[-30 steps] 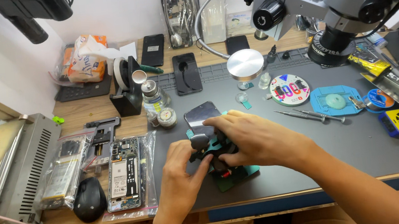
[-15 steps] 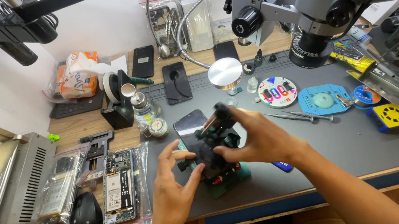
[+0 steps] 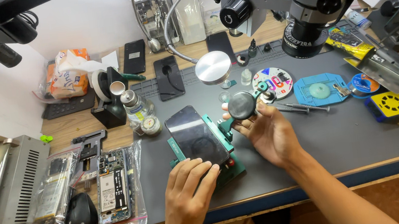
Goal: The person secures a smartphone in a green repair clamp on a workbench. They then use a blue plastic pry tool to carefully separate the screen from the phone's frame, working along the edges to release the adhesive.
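Note:
A black smartphone (image 3: 196,135) lies face up, tilted, in a green clamp fixture (image 3: 227,170) on the dark grey work mat (image 3: 346,133). My left hand (image 3: 187,195) rests with its fingertips on the phone's near end and the fixture. My right hand (image 3: 269,131) is lifted just right of the phone and holds a round black suction-cup tool (image 3: 242,105) by its handle, the cup facing up and clear of the screen.
A microscope head (image 3: 308,5) hangs over the mat's far right. A round metal disc (image 3: 213,67), small bottles (image 3: 134,105), tweezers (image 3: 307,108), a blue pad (image 3: 322,89) and a yellow part (image 3: 389,104) lie around. Bagged phone parts (image 3: 111,185) and a mouse (image 3: 80,215) sit left.
The suction-cup tool has come off the phone and moved right in my right hand, baring the screen. My left hand slid down to the phone's near end.

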